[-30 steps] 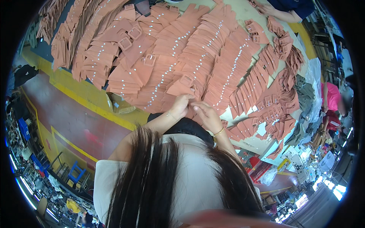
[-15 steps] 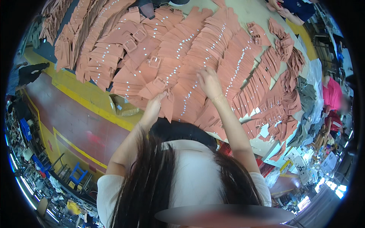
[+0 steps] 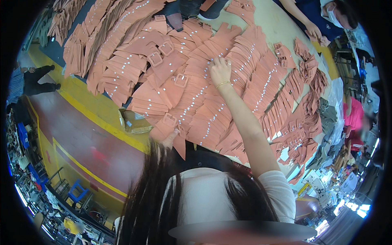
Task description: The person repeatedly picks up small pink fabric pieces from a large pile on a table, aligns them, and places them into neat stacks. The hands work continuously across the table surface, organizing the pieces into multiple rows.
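a person's right hand [image 3: 220, 70] is reaching out over fanned rows of terracotta leather straps [image 3: 196, 102] covering the counter [image 3: 265, 24], its grip loosely open, fingertips pressing a strap at about 12 o'clock. the left hand [image 3: 170, 139] is pinching a buckled strap [image 3: 165, 124] at the near edge, around 7 o'clock. most straps are lying laid out in rows; loose heaps [image 3: 304, 122] at 3 o'clock are looking unsorted.
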{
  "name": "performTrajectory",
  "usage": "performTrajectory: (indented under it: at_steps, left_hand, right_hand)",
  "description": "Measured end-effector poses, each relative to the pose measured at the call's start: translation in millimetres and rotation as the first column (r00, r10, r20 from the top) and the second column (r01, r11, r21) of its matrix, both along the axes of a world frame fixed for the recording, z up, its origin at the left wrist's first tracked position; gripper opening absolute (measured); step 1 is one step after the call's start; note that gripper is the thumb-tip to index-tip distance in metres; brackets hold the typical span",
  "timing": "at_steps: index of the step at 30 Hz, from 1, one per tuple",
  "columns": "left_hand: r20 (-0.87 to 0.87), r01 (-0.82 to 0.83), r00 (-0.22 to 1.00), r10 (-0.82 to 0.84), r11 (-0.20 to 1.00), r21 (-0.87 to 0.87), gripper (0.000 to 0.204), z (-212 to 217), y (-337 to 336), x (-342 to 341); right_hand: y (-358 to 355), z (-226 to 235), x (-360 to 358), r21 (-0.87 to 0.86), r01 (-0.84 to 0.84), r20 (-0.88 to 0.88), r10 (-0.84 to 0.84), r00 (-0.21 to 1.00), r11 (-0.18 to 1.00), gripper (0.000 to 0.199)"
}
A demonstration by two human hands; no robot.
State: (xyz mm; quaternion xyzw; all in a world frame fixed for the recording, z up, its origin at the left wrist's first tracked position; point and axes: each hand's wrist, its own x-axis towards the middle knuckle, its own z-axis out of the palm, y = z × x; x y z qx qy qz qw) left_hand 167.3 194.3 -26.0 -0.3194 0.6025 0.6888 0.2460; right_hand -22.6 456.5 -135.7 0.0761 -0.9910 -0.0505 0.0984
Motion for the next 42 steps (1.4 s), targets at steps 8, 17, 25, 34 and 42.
performTrajectory:
  at_steps: [8,17,25,34,42]
  left_hand:
    - [0.004,0.056,0.998,-0.057,0.991,0.118,0.023,9,-21,-18]
    - [-0.073,0.112,0.992,-0.103,0.986,0.121,0.02,5,-11,-40]
    - [0.106,0.232,0.962,-0.251,0.958,0.167,0.037,11,8,-90]
    - [0.255,0.386,0.901,-0.351,0.917,-0.101,0.061,26,45,-125]
    - [0.071,0.151,0.98,-0.184,0.931,0.332,0.039,1,57,-80]
  right_hand:
    - [-8,1,-21,0.134,-0.121,0.045,0.116,0.992,0.984,0.012]
    - [25,7,-27,-0.521,0.316,0.255,-0.209,0.944,0.793,0.016]
    - [46,62,-44,-0.756,0.384,0.419,-0.058,0.906,0.53,0.021]
    - [0,169,22,-0.54,-0.106,-0.026,0.109,0.994,0.835,0.012]
    - [-76,150,129,-0.671,-0.103,0.058,0.191,0.98,0.734,0.014]
